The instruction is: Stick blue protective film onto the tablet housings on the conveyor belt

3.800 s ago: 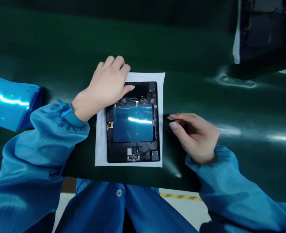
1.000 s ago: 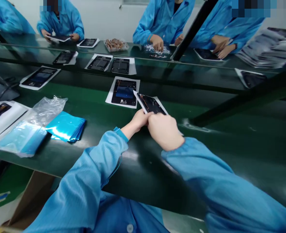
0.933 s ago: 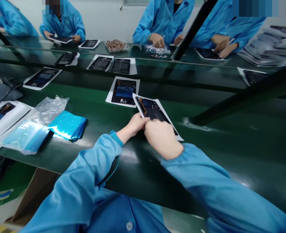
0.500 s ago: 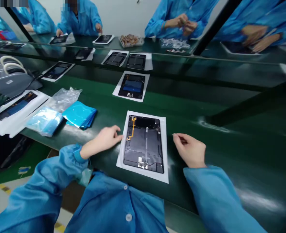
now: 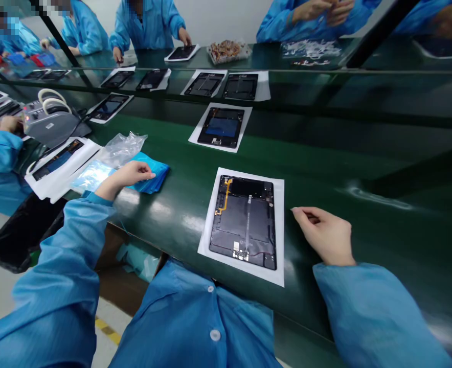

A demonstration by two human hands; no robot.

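Note:
An opened black tablet shell point(image 5: 245, 220) with an orange flex cable lies on a white sheet point(image 5: 278, 230) on the green belt point(image 5: 180, 214), right in front of me. My left hand point(image 5: 124, 176) reaches out to the left, its fingers stretched and resting on a stack of shiny blue film sheets point(image 5: 153, 179); it grips nothing. My right hand point(image 5: 323, 232) rests on the belt just right of the white sheet, fingers loosely extended toward it, holding nothing.
A second tablet with blue film point(image 5: 221, 128) lies farther along the belt. A crumpled clear bag point(image 5: 120, 148), a grey device point(image 5: 51, 120) and a tablet on white sheets point(image 5: 57, 158) are at left. Other workers, more tablets and a tray of copper parts point(image 5: 226, 50) line the far side.
Both hands carried the tablet on its sheet toward me and set it down on the belt. In the last half second my left hand left the sheet's edge for the blue film stack.

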